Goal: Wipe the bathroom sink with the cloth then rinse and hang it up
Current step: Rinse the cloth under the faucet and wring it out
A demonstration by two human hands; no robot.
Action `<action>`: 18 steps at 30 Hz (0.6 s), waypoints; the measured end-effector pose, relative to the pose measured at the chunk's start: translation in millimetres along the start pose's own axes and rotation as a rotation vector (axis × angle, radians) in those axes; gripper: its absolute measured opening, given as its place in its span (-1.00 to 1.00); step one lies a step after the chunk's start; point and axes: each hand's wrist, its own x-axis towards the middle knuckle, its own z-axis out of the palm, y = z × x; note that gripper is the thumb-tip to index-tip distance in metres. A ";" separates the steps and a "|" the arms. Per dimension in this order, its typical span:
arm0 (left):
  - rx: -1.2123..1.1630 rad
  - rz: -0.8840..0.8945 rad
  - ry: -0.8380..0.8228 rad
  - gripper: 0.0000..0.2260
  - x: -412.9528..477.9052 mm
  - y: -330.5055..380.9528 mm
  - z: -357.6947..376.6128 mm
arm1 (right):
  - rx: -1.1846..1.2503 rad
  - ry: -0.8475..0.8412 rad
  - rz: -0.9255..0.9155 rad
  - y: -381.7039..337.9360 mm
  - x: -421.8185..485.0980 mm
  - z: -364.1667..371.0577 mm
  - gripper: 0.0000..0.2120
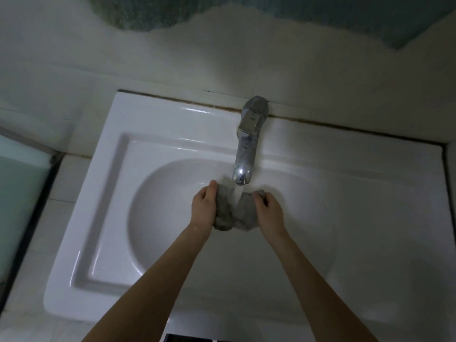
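I held the grey cloth [243, 213] over the bowl of the sink [148, 124], bunched up between my two hands. My left hand [204, 206] was curled round the cloth's left end and my right hand [267, 209] was clenched on its right end. The cloth's long axis therefore ran side to side, straight across the line of the tap [246, 144]. The stream of water [238, 193] fell from the spout onto the middle of the cloth, in the gap between my hands. Most of the wet bulk sat on my side of the stream.

Neither hand was nearer than the other; each had its own end, about level, with the tap straight ahead of both.

I judged this to be the rinse, with the hanging not yet done. The coming move would turn on that side-to-side axis. To wring the cloth, I would need to twist my hands opposite ways about it, low over the bowl so the run-off stayed in the sink.

Towels [138, 11] hung on the wall above, but I could not tell where the cloth's own place was.
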 end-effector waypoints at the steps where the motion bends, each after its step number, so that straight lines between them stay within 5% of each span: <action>1: -0.019 -0.010 -0.014 -0.56 -5.7 5.1 -2.6 | -0.075 -0.034 -0.067 -7.9 -5.7 -7.8 -0.83; 8: -0.026 -0.004 -0.027 -0.54 -41.9 30.2 -42.2 | -0.421 0.154 -0.911 -130.2 -43.2 -50.6 -0.48; 12: -0.067 0.014 -0.019 -0.51 -61.6 47.1 -71.6 | -0.666 0.007 -0.945 -144.3 -27.4 -42.7 -0.40; 18: -0.071 0.105 -0.066 -0.43 -94.1 72.3 -85.9 | -0.839 0.016 -1.014 -121.1 -34.1 -35.9 -0.35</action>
